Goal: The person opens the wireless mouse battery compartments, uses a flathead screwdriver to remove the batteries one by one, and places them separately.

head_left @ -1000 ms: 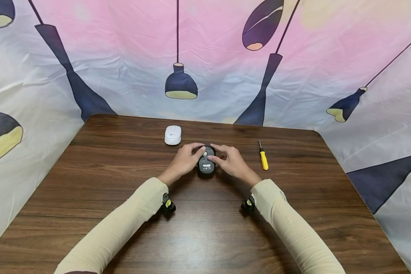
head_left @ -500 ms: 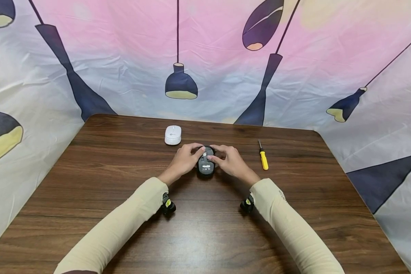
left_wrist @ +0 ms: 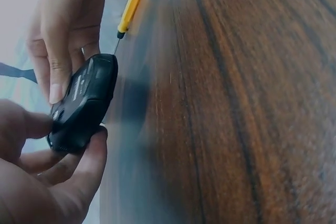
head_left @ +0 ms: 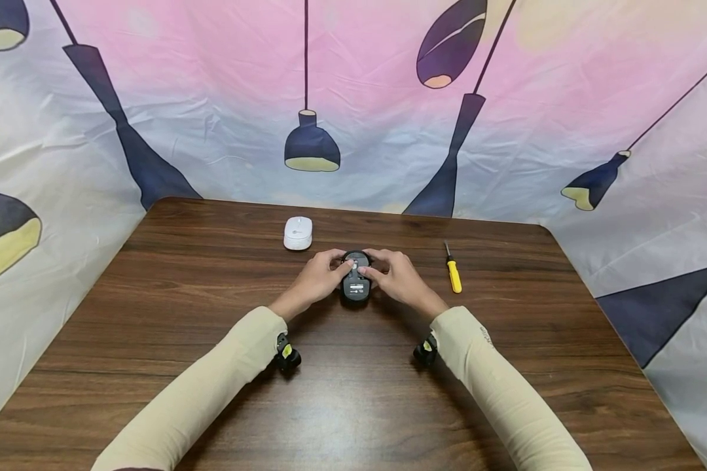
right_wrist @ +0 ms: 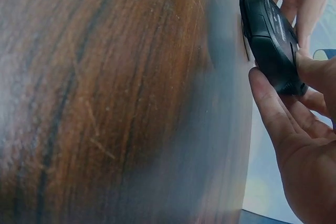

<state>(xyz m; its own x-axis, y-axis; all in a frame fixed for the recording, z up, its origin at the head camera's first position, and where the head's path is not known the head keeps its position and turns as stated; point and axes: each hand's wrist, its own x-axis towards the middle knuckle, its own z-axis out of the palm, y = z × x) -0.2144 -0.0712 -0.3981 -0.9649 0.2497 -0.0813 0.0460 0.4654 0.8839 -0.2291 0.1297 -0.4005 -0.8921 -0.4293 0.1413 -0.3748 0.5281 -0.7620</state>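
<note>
A black computer mouse (head_left: 355, 288) is held between both hands above the table, its labelled underside facing up. On its left side my left hand (head_left: 317, 278) grips it, thumb on the underside near the round light spot and fingers curled beneath. My right hand (head_left: 402, 280) grips the opposite side, its thumb also pressing the underside. In the left wrist view the black mouse (left_wrist: 86, 103) is tilted, with fingertips under its edge. The right wrist view shows the mouse (right_wrist: 270, 43) clear of the wood, fingers below it.
Behind the left hand, a white mouse (head_left: 297, 233) stands on the brown wooden table (head_left: 212, 242). A screwdriver (head_left: 453, 271) with a yellow handle lies to the right of the right hand. A printed cloth (head_left: 377, 157) hangs behind the table.
My left thumb has slid slightly down the mouse's underside, toward me. The right hand has barely moved; the white mouse and screwdriver stay where they were.
</note>
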